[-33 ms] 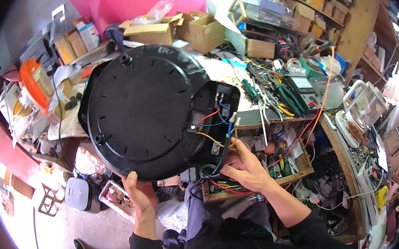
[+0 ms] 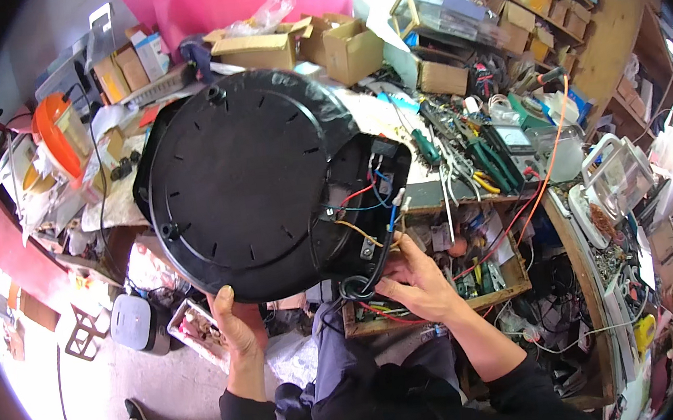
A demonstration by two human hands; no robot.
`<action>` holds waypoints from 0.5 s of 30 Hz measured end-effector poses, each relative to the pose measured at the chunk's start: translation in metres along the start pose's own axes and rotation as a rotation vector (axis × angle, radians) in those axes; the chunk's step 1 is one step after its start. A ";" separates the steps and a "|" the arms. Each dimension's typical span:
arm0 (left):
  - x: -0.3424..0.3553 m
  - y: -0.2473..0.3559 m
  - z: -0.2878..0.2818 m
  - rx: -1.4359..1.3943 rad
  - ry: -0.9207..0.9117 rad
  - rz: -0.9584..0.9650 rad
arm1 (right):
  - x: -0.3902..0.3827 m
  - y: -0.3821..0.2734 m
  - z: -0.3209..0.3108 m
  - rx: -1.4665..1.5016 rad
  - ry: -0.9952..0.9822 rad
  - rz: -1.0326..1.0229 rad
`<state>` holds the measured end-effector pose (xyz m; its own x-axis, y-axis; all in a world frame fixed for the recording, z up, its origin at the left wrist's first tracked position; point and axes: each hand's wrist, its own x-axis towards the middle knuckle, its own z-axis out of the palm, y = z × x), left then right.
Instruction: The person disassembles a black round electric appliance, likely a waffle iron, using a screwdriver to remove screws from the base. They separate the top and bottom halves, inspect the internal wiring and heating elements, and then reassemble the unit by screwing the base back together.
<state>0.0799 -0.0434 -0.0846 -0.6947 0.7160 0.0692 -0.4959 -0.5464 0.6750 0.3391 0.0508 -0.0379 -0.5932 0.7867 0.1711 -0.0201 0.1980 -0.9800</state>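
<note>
Left hand [image 2: 239, 333] gripping lower rim of large round black plastic appliance base [image 2: 244, 178], thumb on top. Base hanging above lap before cluttered counter [image 2: 424, 195], underside facing wearer. Right hand [image 2: 418, 283] curling at base's lower right corner, beside coiled black cable [image 2: 359, 297]; cannot tell what its grip is closing on. Step seemingly in hand: handling exposed blue, red and tan wires [image 2: 392, 217]. Next move probably calling for steady left support, careful right fingertips.

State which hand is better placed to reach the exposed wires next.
Right, most likely: the right hand is at the lower right of the black housing, close to the exposed wires. The left hand is at the housing's lower left, farther from them.
</note>
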 end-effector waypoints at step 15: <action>-0.019 -0.003 -0.004 -0.015 -0.001 -0.008 | -0.017 -0.003 0.007 -0.387 0.146 -0.098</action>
<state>0.0926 -0.0572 -0.0911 -0.6901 0.7209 0.0645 -0.5095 -0.5472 0.6641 0.3436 0.0327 -0.0388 -0.4828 0.8222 0.3016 0.2491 0.4591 -0.8528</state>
